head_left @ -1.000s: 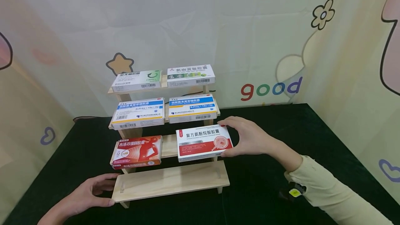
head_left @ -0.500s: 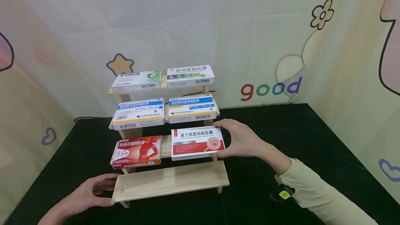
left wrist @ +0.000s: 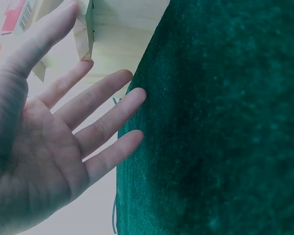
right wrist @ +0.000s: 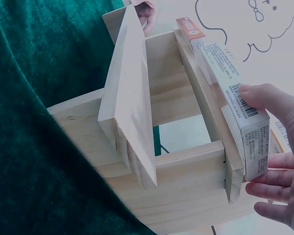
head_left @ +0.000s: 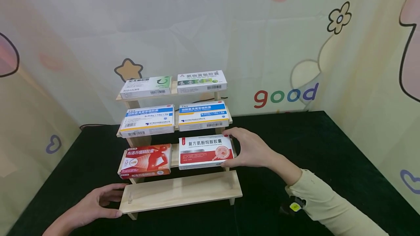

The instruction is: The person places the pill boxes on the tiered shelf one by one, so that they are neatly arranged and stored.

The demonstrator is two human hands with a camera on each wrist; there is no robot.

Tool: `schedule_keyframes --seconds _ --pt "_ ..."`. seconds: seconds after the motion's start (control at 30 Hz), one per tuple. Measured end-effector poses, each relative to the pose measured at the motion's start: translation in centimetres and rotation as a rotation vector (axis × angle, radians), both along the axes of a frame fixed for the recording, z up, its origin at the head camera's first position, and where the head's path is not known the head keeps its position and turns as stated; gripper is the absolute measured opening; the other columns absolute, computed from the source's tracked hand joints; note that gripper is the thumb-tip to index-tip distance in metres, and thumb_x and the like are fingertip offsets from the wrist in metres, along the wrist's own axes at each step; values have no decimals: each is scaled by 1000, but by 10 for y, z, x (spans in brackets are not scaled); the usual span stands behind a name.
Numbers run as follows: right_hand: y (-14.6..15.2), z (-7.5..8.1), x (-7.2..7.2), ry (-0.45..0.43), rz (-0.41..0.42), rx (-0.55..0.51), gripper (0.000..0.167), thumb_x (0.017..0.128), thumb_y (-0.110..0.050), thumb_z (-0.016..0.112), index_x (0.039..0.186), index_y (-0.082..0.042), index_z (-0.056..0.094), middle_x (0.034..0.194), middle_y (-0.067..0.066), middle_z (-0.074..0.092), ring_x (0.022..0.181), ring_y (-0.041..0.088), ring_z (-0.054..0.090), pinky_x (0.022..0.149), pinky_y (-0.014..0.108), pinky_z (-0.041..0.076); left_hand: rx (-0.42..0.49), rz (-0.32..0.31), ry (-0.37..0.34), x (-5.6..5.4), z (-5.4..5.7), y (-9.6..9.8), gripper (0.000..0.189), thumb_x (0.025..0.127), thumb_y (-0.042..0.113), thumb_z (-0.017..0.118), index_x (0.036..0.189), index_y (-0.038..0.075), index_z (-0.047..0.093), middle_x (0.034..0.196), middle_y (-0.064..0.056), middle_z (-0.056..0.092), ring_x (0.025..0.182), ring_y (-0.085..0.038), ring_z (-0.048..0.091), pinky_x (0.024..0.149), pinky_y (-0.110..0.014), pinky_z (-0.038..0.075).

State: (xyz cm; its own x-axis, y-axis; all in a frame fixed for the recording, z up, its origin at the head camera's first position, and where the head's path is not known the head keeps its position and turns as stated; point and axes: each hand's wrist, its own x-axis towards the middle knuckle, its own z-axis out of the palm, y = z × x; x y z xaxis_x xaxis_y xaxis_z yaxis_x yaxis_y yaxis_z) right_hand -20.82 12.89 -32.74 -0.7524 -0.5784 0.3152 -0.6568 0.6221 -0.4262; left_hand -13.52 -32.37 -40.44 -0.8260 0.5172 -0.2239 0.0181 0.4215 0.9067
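Note:
In the head view, my right hand (head_left: 251, 148) holds a white-and-red medicine box (head_left: 206, 151) by its right end, with the thumb at the front edge and fingers behind. The box lies on the right half of the second shelf from the bottom of a stepped wooden display rack (head_left: 180, 191). In the right wrist view, the thumb presses the barcode side of this medicine box (right wrist: 235, 93). My left hand (head_left: 90, 204) steadies the left end of the bottom shelf between thumb and index finger. In the left wrist view, the other fingers of the left hand (left wrist: 49, 132) spread out straight.
A red ibuprofen box (head_left: 146, 160) lies left of the held box. On the shelf above are two blue-and-white boxes (head_left: 147, 120) (head_left: 204, 115), and two green-and-white boxes (head_left: 146, 86) (head_left: 201, 81) lie on top. A dark green cloth (head_left: 295, 148) covers the table, before a printed curtain (head_left: 256, 46).
My right hand has moved left with the white-and-red medicine box, bringing it nearer the red box and onto the shelf. The left hand has stayed at the rack's end.

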Motion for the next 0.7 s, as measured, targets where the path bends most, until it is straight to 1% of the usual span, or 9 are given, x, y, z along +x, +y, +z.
schedule_keyframes --seconds 0.17,0.37,0.43,0.57,0.7 --pt "-1 -2 -2 8 17 -8 75 64 -44 78 122 -5 50 113 6 55 98 20 50 82 37 46 2 1 5 0 -1 0 59 86 9 59 131 -15 29 122 -33 46 103 -32 55 82 -47 47" --pt "-2 -4 -5 -8 27 -17 73 64 -45 78 120 -6 51 113 5 56 98 17 50 83 37 46 12 -14 12 0 -1 -1 58 87 8 58 131 -15 28 123 -34 44 102 -24 57 82 -41 48" --pt "-3 -5 -5 -17 27 -20 72 64 -44 78 120 -6 51 113 5 56 98 17 50 83 37 46 13 -14 11 0 -1 -1 58 87 8 58 131 -15 28 123 -34 44 102 -26 56 82 -41 48" --pt "-3 -7 -6 -33 30 -29 70 65 -41 78 119 -6 51 114 6 56 98 17 50 84 39 46 10 -4 6 0 -1 0 59 86 9 59 131 -15 29 123 -33 45 103 -33 54 82 -44 47" --pt "-3 -6 -6 -26 11 9 71 66 -45 76 121 -7 51 115 7 55 99 18 49 83 37 46 19 -9 4 0 0 -1 59 87 8 58 131 -15 28 123 -34 44 103 -31 55 82 -45 47"
